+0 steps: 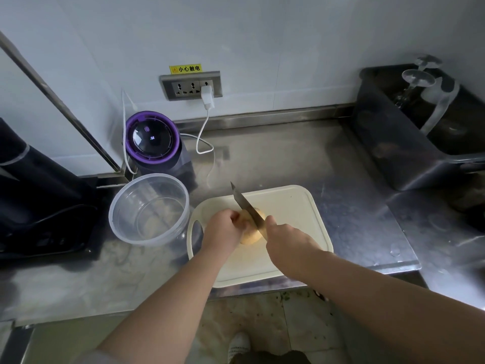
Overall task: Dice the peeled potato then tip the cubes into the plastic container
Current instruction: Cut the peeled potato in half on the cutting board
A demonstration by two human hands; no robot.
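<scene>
A peeled yellow potato [251, 236] lies on the cream cutting board [294, 206] in the middle of the steel counter. My left hand [225, 229] holds the potato's left side with curled fingers. My right hand [286, 239] grips the handle of a knife [245, 203]. The blade lies across the top of the potato, tip pointing away to the upper left. The clear round plastic container [149, 208] stands just left of the board and looks empty.
A purple-rimmed appliance [152, 137] stands behind the container, with a white cable [203, 132] running to a wall socket [191, 86]. A dark bin [39, 195] sits at the far left. A dark tub [420, 122] with glassware stands at the back right. The counter's front edge is near the board.
</scene>
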